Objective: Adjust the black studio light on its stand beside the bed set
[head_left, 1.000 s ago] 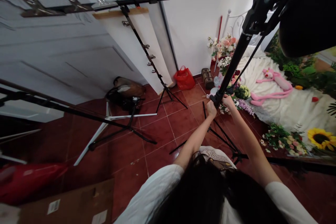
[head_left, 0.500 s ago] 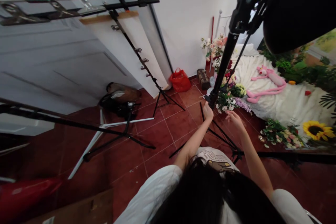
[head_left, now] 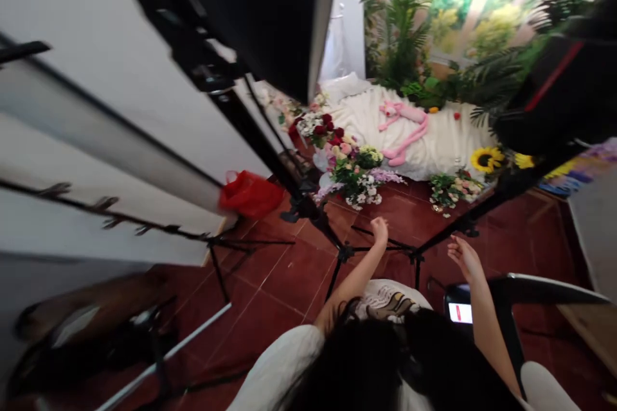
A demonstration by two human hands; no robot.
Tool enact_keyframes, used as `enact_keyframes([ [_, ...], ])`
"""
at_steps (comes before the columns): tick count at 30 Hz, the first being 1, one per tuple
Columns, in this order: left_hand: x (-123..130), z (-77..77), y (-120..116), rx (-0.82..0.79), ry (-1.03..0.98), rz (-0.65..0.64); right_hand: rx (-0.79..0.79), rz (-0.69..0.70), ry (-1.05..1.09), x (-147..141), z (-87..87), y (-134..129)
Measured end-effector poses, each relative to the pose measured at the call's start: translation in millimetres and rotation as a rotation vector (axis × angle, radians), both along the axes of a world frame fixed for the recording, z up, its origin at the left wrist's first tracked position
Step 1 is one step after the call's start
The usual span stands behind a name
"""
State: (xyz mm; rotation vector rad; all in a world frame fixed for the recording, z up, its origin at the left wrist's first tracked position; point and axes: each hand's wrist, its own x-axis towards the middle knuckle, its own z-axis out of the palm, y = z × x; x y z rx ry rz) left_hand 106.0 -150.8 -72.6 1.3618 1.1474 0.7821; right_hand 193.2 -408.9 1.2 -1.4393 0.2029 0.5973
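Standing splay-legged, the light stand (head_left: pixel 270 157) looks black.

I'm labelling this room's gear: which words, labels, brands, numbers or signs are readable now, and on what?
Readable text: none.
White shirt: print too small and blurred to read.
Lit screen, lower right: red mark on white; any writing too small to read.

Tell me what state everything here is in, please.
Left grip: loosely curled, holding nothing visible
Right grip: open, holding nothing visible
Left stand: standing, legs spread
Right stand: standing, legs spread
Screen: lit
Red bag: on the floor
Pink toy: lying on white cloth
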Motion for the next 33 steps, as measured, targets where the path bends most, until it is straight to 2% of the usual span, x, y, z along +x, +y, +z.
enact_keyframes([
  [2,48,23.9,-23,-0.092,-0.064,-0.234,0.015,-0.081,0.006,-2,4.6,-11],
  [4,93,54.2,-52,-0.232,-0.250,-0.556,0.044,-0.132,0.009,-5,10.4,-19],
  [6,128,85.7,-84,-0.275,-0.369,-0.782,0.084,-0.160,0.011,-8,16.9,-24],
  [8,151,112.7,-112,-0.310,-0.393,-0.953,0.118,-0.179,0.007,-12,22.9,-28],
  [10,160,131.5,-130,-0.327,-0.375,-1.052,0.136,-0.194,0.007,-17,27.1,-31],
  [13,160,144.0,-138,-0.360,-0.352,-1.085,0.148,-0.222,0.038,-24,28.5,-32],
  [19,154,146.5,-136,-0.434,-0.377,-1.012,0.188,-0.185,0.195,-24,20.9,-20],
  [22,154,148.9,-138,-0.472,-0.390,-1.011,0.316,-0.129,0.273,-15,17.9,-9],
  [27,151,154.1,-139,-0.486,-0.411,-0.981,0.627,-0.109,0.350,-3,17.6,9],
  [30,150,154.0,-140,-0.450,-0.413,-0.974,0.778,-0.129,0.376,-3,19.7,11],
  [33,152,150.6,-140,-0.434,-0.427,-0.988,0.857,-0.113,0.418,-5,22.4,8],
])
